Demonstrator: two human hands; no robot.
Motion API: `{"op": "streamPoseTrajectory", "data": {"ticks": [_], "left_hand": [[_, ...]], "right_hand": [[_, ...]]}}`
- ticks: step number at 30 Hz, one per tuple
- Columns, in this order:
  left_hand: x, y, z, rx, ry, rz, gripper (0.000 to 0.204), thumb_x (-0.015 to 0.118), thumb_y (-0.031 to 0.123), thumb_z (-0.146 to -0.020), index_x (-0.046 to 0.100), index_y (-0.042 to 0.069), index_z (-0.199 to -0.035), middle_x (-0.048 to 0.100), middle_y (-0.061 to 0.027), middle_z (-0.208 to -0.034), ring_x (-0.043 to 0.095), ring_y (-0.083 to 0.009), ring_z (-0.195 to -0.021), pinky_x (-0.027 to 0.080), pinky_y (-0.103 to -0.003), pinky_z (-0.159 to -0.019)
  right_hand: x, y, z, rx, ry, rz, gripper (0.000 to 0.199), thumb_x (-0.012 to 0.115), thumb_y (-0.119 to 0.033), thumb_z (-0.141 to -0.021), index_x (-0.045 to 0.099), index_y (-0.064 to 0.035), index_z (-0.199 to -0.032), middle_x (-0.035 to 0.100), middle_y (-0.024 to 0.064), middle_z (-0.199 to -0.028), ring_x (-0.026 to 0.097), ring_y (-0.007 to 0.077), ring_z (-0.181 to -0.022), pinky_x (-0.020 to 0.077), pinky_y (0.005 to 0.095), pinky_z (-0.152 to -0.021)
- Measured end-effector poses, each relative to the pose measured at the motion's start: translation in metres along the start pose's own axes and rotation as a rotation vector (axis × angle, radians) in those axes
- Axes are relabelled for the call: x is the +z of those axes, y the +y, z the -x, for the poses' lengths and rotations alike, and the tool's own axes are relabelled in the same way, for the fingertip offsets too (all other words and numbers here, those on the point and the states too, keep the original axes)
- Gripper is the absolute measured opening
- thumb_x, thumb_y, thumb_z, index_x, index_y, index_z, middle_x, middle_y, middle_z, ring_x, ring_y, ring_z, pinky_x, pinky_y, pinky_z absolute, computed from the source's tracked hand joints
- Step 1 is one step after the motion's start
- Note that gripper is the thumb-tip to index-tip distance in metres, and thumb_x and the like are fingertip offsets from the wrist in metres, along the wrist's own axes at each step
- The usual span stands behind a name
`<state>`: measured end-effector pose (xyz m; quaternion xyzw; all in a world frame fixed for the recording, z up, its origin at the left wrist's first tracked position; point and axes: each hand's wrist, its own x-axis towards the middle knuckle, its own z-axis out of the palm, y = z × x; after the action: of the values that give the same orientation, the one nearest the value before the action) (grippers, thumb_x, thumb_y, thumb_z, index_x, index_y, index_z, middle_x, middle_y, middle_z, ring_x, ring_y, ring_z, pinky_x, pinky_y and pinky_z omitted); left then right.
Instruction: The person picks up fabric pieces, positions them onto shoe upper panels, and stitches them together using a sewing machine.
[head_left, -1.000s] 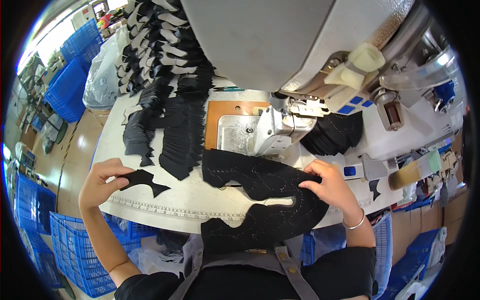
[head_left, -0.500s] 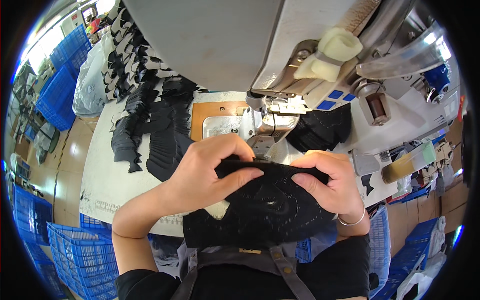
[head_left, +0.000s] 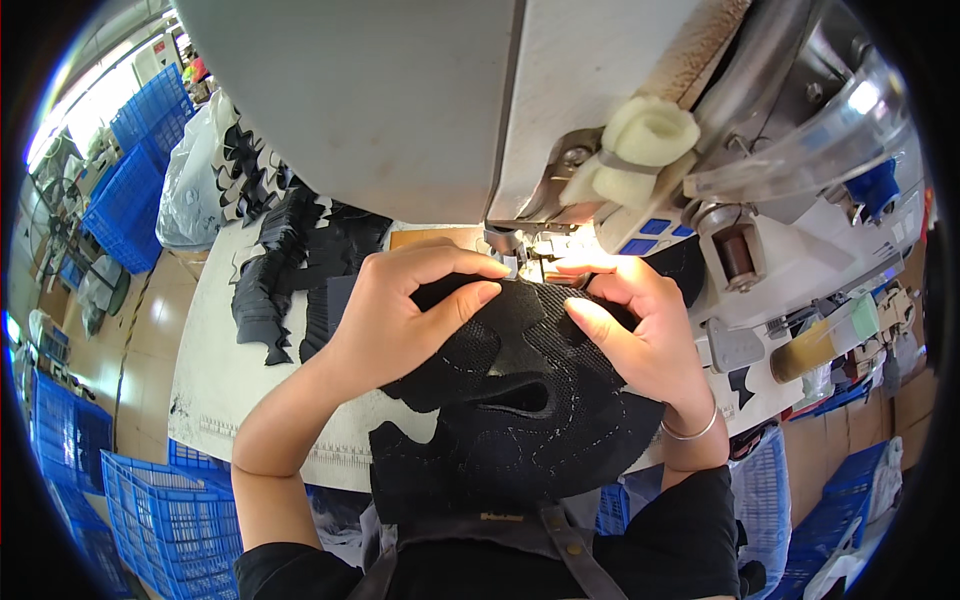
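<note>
A black mesh fabric piece (head_left: 520, 350), with pale stitch marks and a slit-like opening, spreads from the sewing machine toward my lap. My left hand (head_left: 395, 310) pinches its far edge between thumb and fingers, just left of the presser foot (head_left: 508, 262). On the other side, my right hand (head_left: 640, 325) holds the same edge, index finger close to the machine's metal needle area. That far edge lies at the foot; the needle itself is hidden. The machine's grey head (head_left: 360, 100) looms above both hands.
Stacked black cut pieces (head_left: 268, 275) lie on the white table (head_left: 215, 370) at left. A brown thread spool (head_left: 735, 255) and an amber bottle (head_left: 805, 350) stand at right. Blue crates (head_left: 165, 520) flank the table, and a plastic bag (head_left: 190, 190) sits at far left.
Both hands have moved forward to the machine, carrying the fabric piece's far edge up to the presser foot. The piece, previously folded up at the edge, now lies flatter with its opening showing.
</note>
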<state>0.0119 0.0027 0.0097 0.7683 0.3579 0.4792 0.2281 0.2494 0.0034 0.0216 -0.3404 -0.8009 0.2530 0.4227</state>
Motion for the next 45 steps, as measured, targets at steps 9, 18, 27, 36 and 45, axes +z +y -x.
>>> {"op": "streamPoseTrajectory", "data": {"ticks": [9,18,27,36,45], "left_hand": [[-0.016,-0.005,-0.026,-0.103,-0.150,-0.049,0.016,0.074,0.011,-0.084,0.072,-0.002,-0.094,0.072,-0.0036,-0.087,0.063,-0.0082,-0.083,0.050,-0.025,-0.080],[-0.029,-0.017,-0.052,0.001,-0.234,-0.209,0.035,0.075,0.029,-0.083,0.070,0.006,-0.109,0.072,-0.0105,-0.100,0.066,-0.0250,-0.093,0.051,-0.034,-0.084],[-0.029,-0.017,-0.052,-0.179,-0.300,-0.262,0.032,0.075,0.027,-0.081,0.071,0.009,-0.107,0.071,-0.0087,-0.101,0.066,-0.0239,-0.094,0.050,-0.036,-0.083],[-0.006,-0.014,0.009,0.551,-0.103,-0.694,0.036,0.072,0.005,-0.067,0.072,0.008,-0.103,0.067,-0.0088,-0.117,0.064,-0.0289,-0.111,0.039,-0.046,-0.106],[-0.006,-0.014,-0.001,0.601,0.052,-0.681,0.028,0.066,0.000,-0.070,0.072,0.006,-0.096,0.073,-0.0072,-0.102,0.070,-0.0249,-0.098,0.047,-0.038,-0.092]], "right_hand": [[0.005,0.010,-0.005,0.256,0.045,-0.288,0.012,0.063,-0.004,-0.089,0.065,0.0082,-0.090,0.064,-0.0014,-0.074,0.050,0.0032,-0.067,0.0415,0.0225,-0.061],[0.011,0.016,-0.007,0.180,0.153,-0.312,0.023,0.064,-0.008,-0.087,0.064,0.0088,-0.071,0.060,-0.0023,-0.067,0.049,0.0024,-0.063,0.0400,0.0223,-0.058],[0.019,0.015,-0.003,0.255,0.161,-0.405,0.011,0.064,-0.002,-0.091,0.064,0.0070,-0.097,0.058,-0.0053,-0.068,0.046,-0.0014,-0.061,0.0329,0.0153,-0.053],[0.012,0.026,-0.002,0.271,0.066,-0.367,0.014,0.069,-0.009,-0.089,0.069,0.0048,-0.090,0.056,-0.0075,-0.064,0.042,-0.0018,-0.057,0.0308,0.0196,-0.048],[0.013,0.024,-0.001,0.340,0.102,-0.336,0.015,0.068,-0.001,-0.088,0.065,0.0093,-0.100,0.069,0.0038,-0.082,0.061,0.0047,-0.073,0.0483,0.0190,-0.065]]}}
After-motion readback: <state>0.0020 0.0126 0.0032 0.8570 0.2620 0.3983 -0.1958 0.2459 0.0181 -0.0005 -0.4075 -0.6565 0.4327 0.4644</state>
